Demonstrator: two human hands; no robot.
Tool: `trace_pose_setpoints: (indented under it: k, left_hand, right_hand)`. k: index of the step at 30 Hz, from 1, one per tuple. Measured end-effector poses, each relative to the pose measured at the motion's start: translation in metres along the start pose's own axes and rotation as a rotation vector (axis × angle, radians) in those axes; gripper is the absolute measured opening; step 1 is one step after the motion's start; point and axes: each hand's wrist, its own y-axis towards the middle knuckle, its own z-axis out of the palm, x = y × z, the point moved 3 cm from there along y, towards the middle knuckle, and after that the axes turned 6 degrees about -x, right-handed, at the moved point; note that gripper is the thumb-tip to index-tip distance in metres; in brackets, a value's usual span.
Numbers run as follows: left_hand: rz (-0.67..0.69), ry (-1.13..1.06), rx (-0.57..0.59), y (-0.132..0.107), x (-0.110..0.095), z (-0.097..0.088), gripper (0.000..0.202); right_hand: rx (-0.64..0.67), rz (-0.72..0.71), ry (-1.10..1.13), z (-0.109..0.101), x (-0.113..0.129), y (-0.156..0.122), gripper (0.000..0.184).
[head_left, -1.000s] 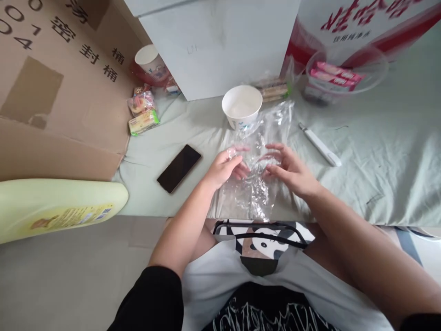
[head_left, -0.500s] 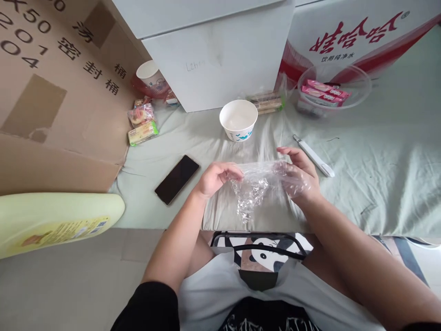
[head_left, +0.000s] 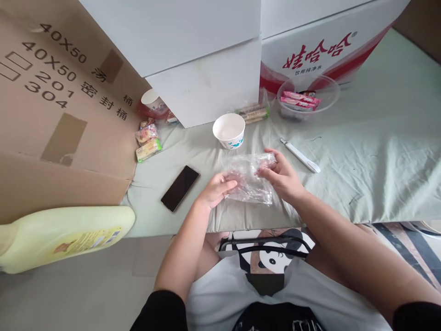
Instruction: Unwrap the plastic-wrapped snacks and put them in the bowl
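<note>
Between my two hands a crinkled clear plastic bag (head_left: pixel 248 186) is spread out above the cloth. My left hand (head_left: pixel 216 187) grips its left side, thumb on top. The right side is pinched by my right hand (head_left: pixel 279 174), with the thumb and fingers closed on the film. Just beyond the bag stands a white paper bowl (head_left: pixel 229 131) with a blue print, its inside looking bare. A white utility knife (head_left: pixel 300 156) lies to the right of my right hand. To the left of my left hand a dark phone (head_left: pixel 180 188) rests face up.
Small wrapped snacks (head_left: pixel 148 142) lie by the cardboard box (head_left: pixel 99 128). Behind the bowl are packed sticks (head_left: pixel 253 113) and a white box (head_left: pixel 206 87). A clear plastic basin (head_left: pixel 332 92) holds pink packets (head_left: pixel 299 102). A yellow bottle (head_left: pixel 69 230) lies at the left edge.
The bag, stretched and dangling before, is now spread flatter between my hands. My right hand has turned from open around the film to a pinch. The camera view has shifted.
</note>
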Motion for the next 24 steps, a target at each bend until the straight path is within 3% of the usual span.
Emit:
trace_pose_setpoints:
  k: [3, 6, 10, 14, 18, 21, 24]
  left_hand:
    - [0.036, 0.065, -0.135, -0.002, 0.001, 0.004, 0.048]
    - [0.128, 0.146, -0.262, -0.004, 0.002, 0.0, 0.045]
    - [0.147, 0.107, -0.284, -0.003, -0.001, -0.004, 0.04]
    - [0.153, -0.028, -0.328, 0.0, -0.016, -0.013, 0.026]
    - [0.317, -0.075, -0.515, -0.004, -0.035, -0.041, 0.012]
    - [0.439, -0.032, -0.608, -0.011, -0.037, -0.05, 0.01]
    - [0.553, 0.185, -0.601, -0.017, -0.039, -0.027, 0.007]
  right_hand:
    - [0.067, 0.084, -0.015, 0.002, 0.002, -0.002, 0.053]
    - [0.199, 0.156, -0.188, 0.004, 0.002, -0.004, 0.036]
    - [0.134, 0.136, -0.183, 0.002, 0.003, -0.002, 0.035]
    - [0.058, 0.123, -0.065, -0.002, 0.003, 0.004, 0.031]
    - [0.078, 0.075, -0.034, -0.011, 0.007, 0.004, 0.022]
    - [0.044, -0.044, -0.23, -0.016, 0.012, 0.0, 0.034]
    - [-0.088, -0.194, -0.611, -0.016, 0.017, -0.005, 0.036]
